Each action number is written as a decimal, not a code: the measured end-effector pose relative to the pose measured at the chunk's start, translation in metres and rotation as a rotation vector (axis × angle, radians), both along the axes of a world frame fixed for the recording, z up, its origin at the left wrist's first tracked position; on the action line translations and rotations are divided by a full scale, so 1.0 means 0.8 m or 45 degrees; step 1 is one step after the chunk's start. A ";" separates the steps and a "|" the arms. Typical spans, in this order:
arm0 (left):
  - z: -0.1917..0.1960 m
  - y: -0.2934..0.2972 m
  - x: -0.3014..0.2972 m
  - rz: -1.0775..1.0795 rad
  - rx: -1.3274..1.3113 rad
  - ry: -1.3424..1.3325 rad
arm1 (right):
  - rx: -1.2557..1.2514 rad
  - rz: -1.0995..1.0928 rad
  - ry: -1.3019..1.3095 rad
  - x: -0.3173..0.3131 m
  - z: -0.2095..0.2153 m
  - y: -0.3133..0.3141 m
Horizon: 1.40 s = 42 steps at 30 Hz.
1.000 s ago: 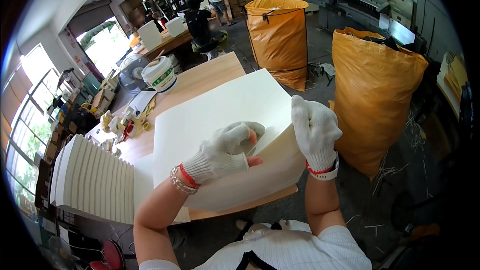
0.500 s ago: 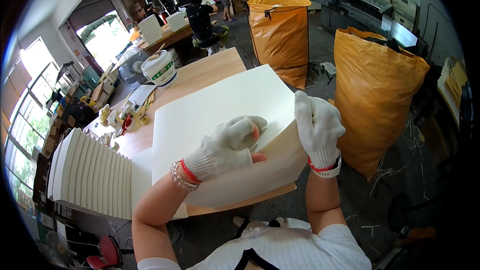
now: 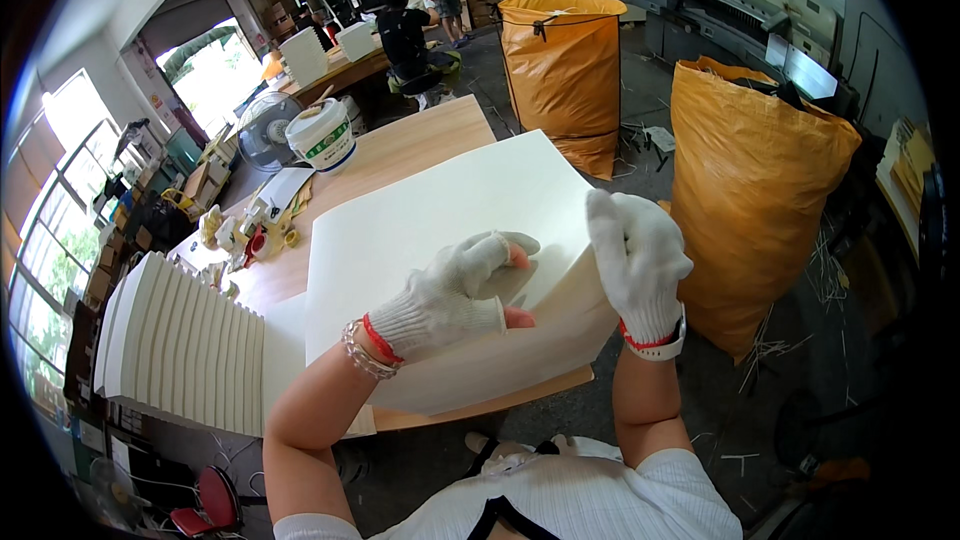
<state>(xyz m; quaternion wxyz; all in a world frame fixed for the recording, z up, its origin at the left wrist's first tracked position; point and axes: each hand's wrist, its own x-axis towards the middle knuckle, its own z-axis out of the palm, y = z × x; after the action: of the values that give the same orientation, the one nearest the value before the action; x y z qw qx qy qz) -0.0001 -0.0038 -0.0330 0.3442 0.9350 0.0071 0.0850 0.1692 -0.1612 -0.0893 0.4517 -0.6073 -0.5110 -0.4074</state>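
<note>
A large stack of white paper sheets [image 3: 440, 190] lies on the table, its near right part bending upward. My right hand [image 3: 638, 250], in a white knit glove, is closed at the lifted right corner of the sheets. Over the near part of the stack is my left hand [image 3: 460, 285], gloved too, with bare fingertips showing. Its thumb and fingers are apart, with the thumb by the near edge of the paper. What the left palm touches underneath is hidden.
Fanned white stacks [image 3: 185, 350] stand at the left. On the wooden table [image 3: 425, 130] are a white bucket [image 3: 322, 135] and tape rolls [image 3: 262, 243]. Two orange sacks, one near [image 3: 750, 200] and one farther [image 3: 562, 75], stand at the right. Two people are in the background.
My right hand shifts very slightly, still at the paper corner. The left hand stays nearly where it was. In the background, the standing person has turned and moved a little.
</note>
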 end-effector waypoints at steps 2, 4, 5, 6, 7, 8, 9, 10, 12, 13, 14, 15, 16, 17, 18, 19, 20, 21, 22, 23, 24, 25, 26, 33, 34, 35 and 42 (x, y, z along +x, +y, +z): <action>0.000 -0.001 -0.001 0.025 -0.043 0.029 | -0.162 0.081 0.205 -0.009 0.016 -0.001; 0.000 -0.002 0.001 0.122 -0.244 0.153 | -0.259 -0.013 0.157 -0.014 0.028 0.000; -0.001 0.000 0.000 0.101 -0.256 0.150 | -0.307 -0.057 0.131 -0.017 0.033 0.001; -0.004 0.004 -0.001 0.082 -0.268 0.146 | -0.222 -0.153 -0.116 -0.007 0.019 0.008; -0.005 0.007 0.000 0.052 -0.278 0.136 | -0.135 -0.259 -0.370 0.000 0.013 0.010; -0.006 0.009 0.001 0.047 -0.299 0.146 | -0.175 -0.213 -0.319 0.003 0.011 0.005; -0.008 0.011 0.001 0.043 -0.321 0.155 | -0.160 -0.251 -0.315 0.003 0.009 0.004; -0.009 0.012 0.002 0.041 -0.342 0.166 | -0.145 -0.285 -0.310 0.004 0.006 0.003; -0.009 0.012 0.002 -0.038 -0.264 0.076 | -0.125 -0.305 -0.291 0.006 0.002 0.001; -0.010 0.012 0.002 -0.077 -0.225 0.033 | -0.121 -0.291 -0.275 0.007 -0.001 0.001; -0.010 0.011 0.002 -0.073 -0.173 0.018 | -0.118 -0.276 -0.260 0.007 -0.003 0.001; -0.009 0.009 0.001 -0.070 -0.121 0.003 | -0.112 -0.302 -0.281 0.007 -0.003 0.001; -0.008 0.007 0.001 -0.065 -0.069 -0.012 | -0.107 -0.328 -0.302 0.006 -0.002 0.001; -0.008 0.007 0.001 -0.050 -0.065 -0.007 | -0.103 -0.353 -0.323 0.005 -0.002 0.002; -0.008 0.006 0.002 -0.034 -0.061 -0.003 | -0.094 -0.350 -0.326 0.005 -0.002 0.002; -0.007 0.005 0.003 -0.017 -0.053 0.003 | -0.080 -0.346 -0.327 0.006 -0.002 0.002; -0.006 0.003 0.003 -0.011 -0.043 0.010 | -0.066 -0.342 -0.328 0.006 -0.003 0.002; -0.004 0.002 0.002 -0.006 -0.034 0.017 | -0.051 -0.314 -0.308 0.006 -0.003 0.002; -0.003 0.002 0.001 0.001 -0.030 0.018 | -0.041 -0.284 -0.293 0.005 -0.002 0.003; -0.003 0.004 0.000 0.009 -0.066 0.031 | -0.030 -0.255 -0.279 0.005 -0.001 0.005; -0.003 0.006 -0.001 0.017 -0.100 0.043 | -0.080 -0.226 -0.216 0.002 0.000 0.006; -0.002 0.007 0.004 0.014 -0.132 0.035 | -0.127 -0.210 -0.174 0.002 0.005 0.004; -0.004 0.009 0.004 0.019 -0.089 0.005 | -0.171 -0.194 -0.132 0.001 0.010 0.002; -0.006 -0.044 -0.038 0.046 0.595 -0.391 | -0.087 -0.544 -0.471 0.017 -0.040 -0.029; -0.004 -0.062 -0.060 -0.102 0.604 -0.478 | -0.178 -0.211 0.109 0.023 -0.056 -0.052; -0.012 -0.071 -0.084 -0.206 0.639 -0.534 | -0.185 0.049 0.478 0.025 -0.072 -0.061; -0.196 -0.101 -0.093 -0.086 -1.701 0.296 | -0.077 0.459 1.124 -0.046 -0.156 -0.093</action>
<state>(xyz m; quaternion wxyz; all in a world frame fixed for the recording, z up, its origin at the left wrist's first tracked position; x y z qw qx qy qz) -0.0742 -0.0848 -0.1900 0.8475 0.5244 0.0660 -0.0496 0.1320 -0.2358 -0.2144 0.6712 -0.6370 -0.3790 -0.0106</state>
